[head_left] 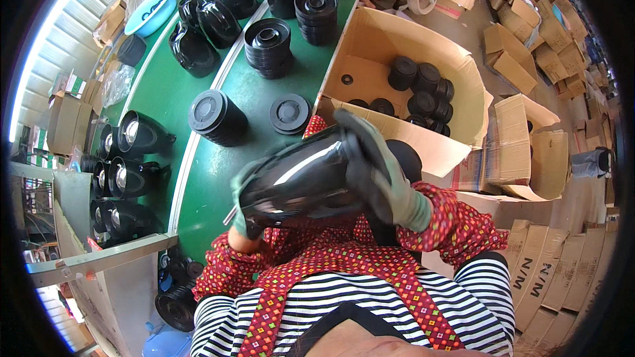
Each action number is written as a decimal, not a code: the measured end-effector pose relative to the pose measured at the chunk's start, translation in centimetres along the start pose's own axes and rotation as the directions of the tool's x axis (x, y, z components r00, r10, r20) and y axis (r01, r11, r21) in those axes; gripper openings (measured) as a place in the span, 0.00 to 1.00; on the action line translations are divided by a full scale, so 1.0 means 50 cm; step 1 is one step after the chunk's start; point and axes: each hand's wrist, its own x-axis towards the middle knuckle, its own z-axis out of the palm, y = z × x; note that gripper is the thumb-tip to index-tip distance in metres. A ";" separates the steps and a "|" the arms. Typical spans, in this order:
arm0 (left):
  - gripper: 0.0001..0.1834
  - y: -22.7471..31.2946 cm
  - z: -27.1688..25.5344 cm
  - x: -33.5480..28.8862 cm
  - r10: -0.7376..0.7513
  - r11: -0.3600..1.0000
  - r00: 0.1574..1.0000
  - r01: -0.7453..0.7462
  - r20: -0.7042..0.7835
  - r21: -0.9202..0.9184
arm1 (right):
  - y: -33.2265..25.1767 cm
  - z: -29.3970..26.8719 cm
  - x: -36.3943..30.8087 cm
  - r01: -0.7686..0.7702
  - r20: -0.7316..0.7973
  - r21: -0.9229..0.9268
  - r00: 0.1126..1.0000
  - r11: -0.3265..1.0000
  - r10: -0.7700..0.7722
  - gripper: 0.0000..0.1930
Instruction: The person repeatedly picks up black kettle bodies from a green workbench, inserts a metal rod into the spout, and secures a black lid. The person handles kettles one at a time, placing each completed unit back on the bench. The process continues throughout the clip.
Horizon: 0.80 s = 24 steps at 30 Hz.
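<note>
A glossy black jug (297,175) lies tilted across my lap, level with the table edge. My left hand (241,192), in a pale green glove, grips its left end; a thin metal piece (229,216) sticks out beside that hand. My right hand (387,172), gloved in green with a dark palm, is closed round the jug's right end and slightly blurred. Whether a separate round part sits under the right palm is hidden. Just beyond the jug, a stack of black round lids (217,118) and a low pair of lids (290,114) rest on the green table (205,188).
Upright black jugs (218,21) and more lid stacks (268,48) stand farther back. On the left lie several jugs (135,177) with silvery openings. An open carton (397,39) with black round parts adjoins the table's right edge. A light blue basin (151,12) sits far left.
</note>
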 end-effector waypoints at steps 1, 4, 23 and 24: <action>0.31 0.133 -0.021 0.054 0.159 0.987 0.980 -0.156 -0.116 0.036 | 0.020 -0.004 -0.010 -0.168 -0.077 0.197 0.980 0.966 0.186 0.36; 0.32 0.175 -0.069 0.065 0.523 0.670 0.847 -0.481 0.101 0.565 | 0.030 -0.031 -0.003 -0.507 0.176 0.624 0.832 0.594 0.526 0.38; 0.45 0.085 -0.052 0.056 0.020 0.999 0.999 -0.017 -0.047 0.052 | 0.080 -0.001 -0.080 0.177 -0.118 0.200 0.981 0.964 -0.156 0.47; 0.44 0.078 -0.047 0.049 -0.145 0.971 0.989 0.136 -0.030 -0.198 | 0.091 -0.003 -0.075 0.247 -0.100 0.166 0.967 0.955 -0.233 0.47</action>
